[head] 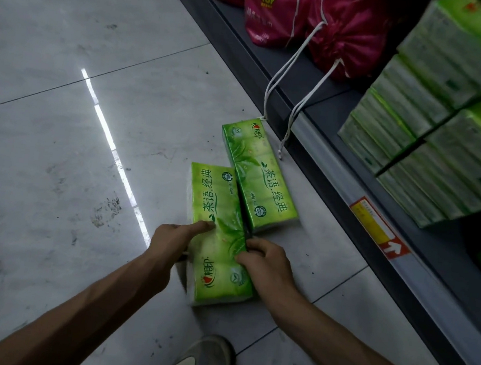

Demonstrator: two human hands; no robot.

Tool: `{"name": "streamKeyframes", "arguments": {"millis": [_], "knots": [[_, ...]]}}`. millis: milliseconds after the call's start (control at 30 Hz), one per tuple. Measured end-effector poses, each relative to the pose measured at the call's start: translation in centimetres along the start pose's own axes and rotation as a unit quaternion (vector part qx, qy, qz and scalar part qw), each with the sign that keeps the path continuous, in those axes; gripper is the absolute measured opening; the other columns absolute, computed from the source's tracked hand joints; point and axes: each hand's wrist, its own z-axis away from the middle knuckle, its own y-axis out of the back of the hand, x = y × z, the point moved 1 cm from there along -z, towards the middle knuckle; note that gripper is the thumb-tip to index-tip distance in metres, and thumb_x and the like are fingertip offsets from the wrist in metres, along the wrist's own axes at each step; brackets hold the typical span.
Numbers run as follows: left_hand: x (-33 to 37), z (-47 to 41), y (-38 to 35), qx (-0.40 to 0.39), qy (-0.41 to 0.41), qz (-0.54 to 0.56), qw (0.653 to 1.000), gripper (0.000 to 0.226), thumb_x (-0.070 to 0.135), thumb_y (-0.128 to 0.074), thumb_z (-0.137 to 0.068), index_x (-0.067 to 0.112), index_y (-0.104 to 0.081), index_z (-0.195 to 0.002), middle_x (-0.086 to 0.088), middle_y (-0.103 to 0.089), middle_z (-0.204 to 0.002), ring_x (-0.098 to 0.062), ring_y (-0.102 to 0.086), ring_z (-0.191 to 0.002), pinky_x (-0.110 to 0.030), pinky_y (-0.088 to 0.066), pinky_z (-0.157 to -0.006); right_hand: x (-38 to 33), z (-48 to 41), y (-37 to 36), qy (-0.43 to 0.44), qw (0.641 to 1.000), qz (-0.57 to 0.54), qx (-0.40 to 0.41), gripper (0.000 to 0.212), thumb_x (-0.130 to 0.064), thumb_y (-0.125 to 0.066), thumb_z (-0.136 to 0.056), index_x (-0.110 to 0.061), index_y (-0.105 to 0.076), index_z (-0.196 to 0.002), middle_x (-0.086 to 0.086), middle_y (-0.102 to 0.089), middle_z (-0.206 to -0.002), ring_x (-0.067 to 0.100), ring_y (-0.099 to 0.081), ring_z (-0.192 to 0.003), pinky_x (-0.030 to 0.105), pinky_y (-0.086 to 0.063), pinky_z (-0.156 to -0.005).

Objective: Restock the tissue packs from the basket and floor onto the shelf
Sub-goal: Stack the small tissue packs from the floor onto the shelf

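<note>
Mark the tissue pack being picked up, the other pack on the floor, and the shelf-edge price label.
held tissue pack [217, 240]: head view, green top face, mid-length.
second tissue pack [259, 175]: head view, middle of printed top face.
price label [374, 226]: head view, its yellow part.

We read this as a shop aisle. Low grey display shelf [334, 102] with a clear price rail along its front edge and a red-and-yellow price label [376, 226] clipped in. Identical green tissue packs [421, 128] stacked in rows, pink drawstring bags [336, 33] lined up beside them. Glossy tiled floor [61, 99].
</note>
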Motion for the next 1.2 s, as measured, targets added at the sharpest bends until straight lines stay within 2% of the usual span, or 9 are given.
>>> {"name": "streamKeyframes", "arguments": {"millis": [200,267,333,433,600,800,967,1100,1200], "knots": [[0.5,1.1,0.9,0.015,-0.045,-0.013,0.999,0.031,0.025,-0.088,-0.080,0.002,-0.075,-0.096,-0.011,-0.081,-0.086,-0.031,-0.080,-0.082,-0.045,-0.065,-0.078,0.7,0.0,-0.6,0.002,0.998,-0.025,-0.050,0.061,-0.038,-0.070,-0.049,-0.019,-0.075,-0.107,-0.003,-0.080,-0.092,0.019,-0.075,-0.093,0.046,-0.061,-0.091],[1.0,1.8,1.1,0.034,-0.080,-0.022,0.996,0.027,0.024,-0.088,-0.080,0.004,-0.075,-0.093,-0.010,-0.081,-0.084,-0.026,-0.080,-0.075,-0.036,-0.064,-0.067,0.6,-0.1,-0.8,0.012,0.997,-0.041,-0.065,0.069,-0.040,-0.071,-0.044,-0.020,-0.073,-0.110,-0.002,-0.080,-0.098,0.019,-0.075,-0.096,0.047,-0.061,-0.092],[1.7,2.5,1.3,0.060,-0.122,-0.035,0.990,0.034,0.025,-0.090,-0.079,0.005,-0.072,-0.101,-0.011,-0.079,-0.092,-0.020,-0.078,-0.073,-0.028,-0.058,-0.056,0.0,0.3,-0.7,0.028,0.996,-0.052,-0.070,0.058,-0.031,-0.075,-0.052,-0.022,-0.071,-0.110,-0.003,-0.078,-0.104,0.018,-0.074,-0.099,0.047,-0.060,-0.094],[2.8,3.6,1.2,0.110,-0.194,-0.092,0.970,0.056,0.032,-0.092,-0.076,0.011,-0.061,-0.117,-0.004,-0.071,-0.107,-0.015,-0.071,-0.089,-0.035,-0.060,-0.067,-1.4,1.0,-0.3,0.067,0.993,-0.060,-0.077,0.049,-0.025,-0.077,-0.075,-0.032,-0.062,-0.121,-0.007,-0.067,-0.117,0.013,-0.066,-0.110,0.045,-0.058,-0.098],[4.0,6.2,0.6,0.164,-0.298,-0.178,0.923,0.052,0.042,-0.091,-0.074,0.031,-0.053,-0.108,0.021,-0.064,-0.096,0.002,-0.065,-0.087,-0.048,-0.062,-0.078,-3.9,2.4,0.5,0.124,0.981,-0.110,-0.104,0.065,-0.049,-0.072,-0.073,-0.040,-0.055,-0.134,-0.003,-0.066,-0.124,0.013,-0.066,-0.114,0.044,-0.057,-0.099],[5.3,8.6,-0.5,0.139,-0.356,-0.178,0.907,0.060,0.057,-0.090,-0.066,0.039,-0.052,-0.109,0.026,-0.066,-0.103,0.006,-0.067,-0.082,-0.039,-0.061,-0.075,-5.1,2.9,2.1,0.132,0.957,-0.227,-0.124,0.040,-0.042,-0.066,-0.094,-0.033,-0.065,-0.133,-0.002,-0.073,-0.125,0.015,-0.069,-0.118,0.047,-0.053,-0.106],[4.6,9.5,-1.7,0.075,-0.430,-0.186,0.880,0.047,0.045,-0.086,-0.080,0.038,-0.056,-0.116,0.026,-0.065,-0.114,0.010,-0.064,-0.103,-0.013,-0.056,-0.071,-5.7,2.8,3.2,0.157,0.946,-0.251,-0.128,0.044,-0.052,-0.068,-0.090,-0.031,-0.069,-0.128,0.000,-0.074,-0.126,0.021,-0.069,-0.119,0.048,-0.057,-0.099],[4.2,9.8,-2.7,0.056,-0.498,-0.206,0.841,0.038,0.042,-0.070,-0.091,0.031,-0.066,-0.128,0.018,-0.064,-0.125,-0.006,-0.064,-0.116,-0.031,-0.058,-0.091,-5.5,2.4,3.7,0.147,0.943,-0.275,-0.117,0.049,-0.049,-0.078,-0.083,-0.024,-0.071,-0.124,0.003,-0.076,-0.117,0.027,-0.072,-0.112,0.047,-0.058,-0.090],[3.9,9.6,-3.2,0.041,-0.497,-0.202,0.843,0.046,0.044,-0.060,-0.093,0.031,-0.066,-0.136,0.019,-0.064,-0.132,-0.007,-0.063,-0.121,-0.038,-0.058,-0.096,-5.1,2.2,4.2,0.134,0.942,-0.289,-0.105,0.056,-0.051,-0.083,-0.077,-0.023,-0.072,-0.124,0.005,-0.076,-0.119,0.028,-0.072,-0.113,0.054,-0.058,-0.097]]}}
